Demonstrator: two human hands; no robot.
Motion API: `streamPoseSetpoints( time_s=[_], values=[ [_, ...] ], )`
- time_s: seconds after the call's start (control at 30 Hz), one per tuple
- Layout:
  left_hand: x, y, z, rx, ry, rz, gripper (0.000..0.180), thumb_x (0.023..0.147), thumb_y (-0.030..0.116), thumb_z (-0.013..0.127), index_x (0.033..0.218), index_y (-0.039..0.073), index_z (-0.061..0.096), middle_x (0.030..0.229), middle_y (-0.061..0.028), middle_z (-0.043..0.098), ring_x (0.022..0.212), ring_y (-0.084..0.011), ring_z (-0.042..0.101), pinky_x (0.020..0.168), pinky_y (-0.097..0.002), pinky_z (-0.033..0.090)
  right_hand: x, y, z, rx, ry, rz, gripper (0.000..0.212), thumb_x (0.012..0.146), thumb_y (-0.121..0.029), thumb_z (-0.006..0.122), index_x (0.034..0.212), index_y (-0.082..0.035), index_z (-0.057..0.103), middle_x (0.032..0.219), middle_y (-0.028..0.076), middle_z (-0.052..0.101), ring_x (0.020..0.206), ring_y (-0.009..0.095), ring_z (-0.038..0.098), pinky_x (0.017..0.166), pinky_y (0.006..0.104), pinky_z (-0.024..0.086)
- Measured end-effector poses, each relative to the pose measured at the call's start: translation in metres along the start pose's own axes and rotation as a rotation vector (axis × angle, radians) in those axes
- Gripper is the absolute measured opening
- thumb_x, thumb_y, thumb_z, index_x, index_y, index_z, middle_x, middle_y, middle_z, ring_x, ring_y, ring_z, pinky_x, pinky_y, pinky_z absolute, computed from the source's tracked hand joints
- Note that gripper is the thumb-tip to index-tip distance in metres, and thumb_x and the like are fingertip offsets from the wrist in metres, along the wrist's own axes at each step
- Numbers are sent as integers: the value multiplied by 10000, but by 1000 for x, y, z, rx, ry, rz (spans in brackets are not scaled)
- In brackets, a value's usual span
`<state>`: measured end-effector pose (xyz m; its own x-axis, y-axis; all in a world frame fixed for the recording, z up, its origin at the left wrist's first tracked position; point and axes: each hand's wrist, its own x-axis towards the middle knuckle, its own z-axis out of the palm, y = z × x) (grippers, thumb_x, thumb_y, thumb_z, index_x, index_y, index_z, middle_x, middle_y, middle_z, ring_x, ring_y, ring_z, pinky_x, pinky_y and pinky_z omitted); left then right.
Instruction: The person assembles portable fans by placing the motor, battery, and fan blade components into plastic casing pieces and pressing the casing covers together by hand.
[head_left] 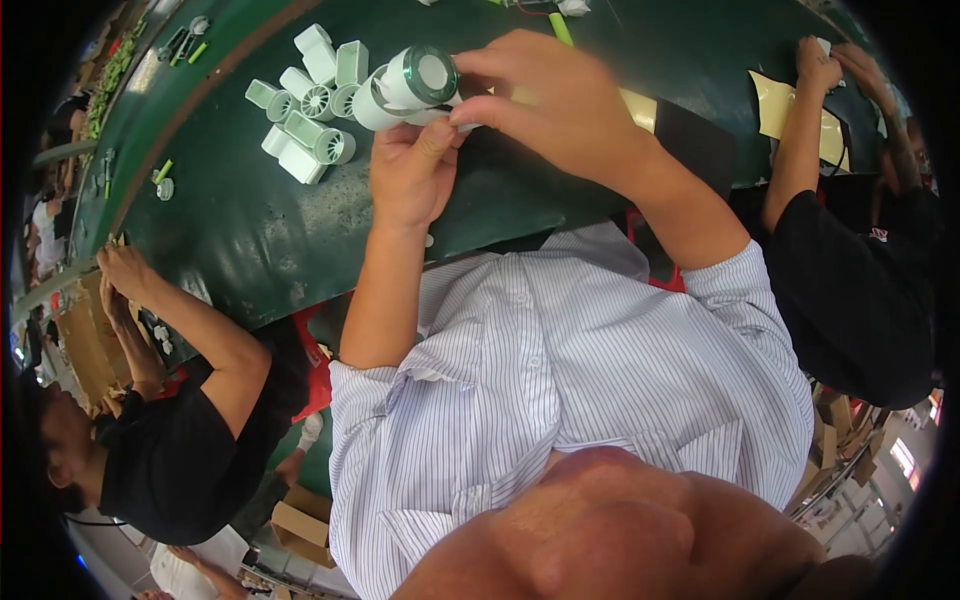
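Above the green table, both my hands are closed around a pale plastic fan housing (372,108). My left hand (410,178) grips it from below, thumb on its near side. My right hand (550,100) reaches in from the right, its thumb and forefinger pinching the right end. A shiny dark green ring with a pale round centre (432,72) sits right at the housing; whether it is joined to it I cannot tell. Just to the left lies a cluster of pale green plastic fan housings (297,160), several with finned round ends.
The green table (270,225) curves across. At its left lie small parts with bright green cylinders (163,180). Co-workers' hands work at the left (125,270) and right (820,68), the latter by a yellow sheet (775,103). An open cardboard box (302,525) stands below.
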<state>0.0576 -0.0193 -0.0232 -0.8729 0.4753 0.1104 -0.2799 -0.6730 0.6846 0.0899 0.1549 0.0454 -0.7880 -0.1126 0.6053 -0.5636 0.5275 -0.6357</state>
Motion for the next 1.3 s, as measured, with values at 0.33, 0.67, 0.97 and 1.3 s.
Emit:
streamPoseSetpoints(
  time_s=[0.33,0.67,0.97,1.3],
  values=[
    [-1,-11,0,-51,17,-81,343,905,44,608,1236,53,519,1184,-83,582,1107,-230,581,977,-427,499,-4,18,1,-18,-120,52,296,791,-235,700,981,-7,691,886,110,657,804,246,641,708,326,509],
    [-7,2,27,-156,-34,-81,353,978,229,459,1280,47,456,1291,-92,517,1191,-241,489,1040,-431,352,-10,20,13,-171,-143,-95,379,858,-234,634,1150,5,605,1035,164,668,888,322,654,760,371,519],
    [14,23,38,344,296,22,524,834,108,725,1267,-21,460,1052,-106,615,888,-148,603,777,-267,505,-5,36,5,-379,30,-385,419,764,-111,710,1169,-52,622,1043,88,670,958,283,642,803,347,528],
    [9,42,20,613,-169,153,678,682,-7,815,1275,-15,486,1217,-176,593,1101,-219,570,943,-341,471,-7,5,-37,221,-318,424,576,758,-220,763,1277,-74,559,1195,102,624,1013,257,624,881,352,484]
  ],
)
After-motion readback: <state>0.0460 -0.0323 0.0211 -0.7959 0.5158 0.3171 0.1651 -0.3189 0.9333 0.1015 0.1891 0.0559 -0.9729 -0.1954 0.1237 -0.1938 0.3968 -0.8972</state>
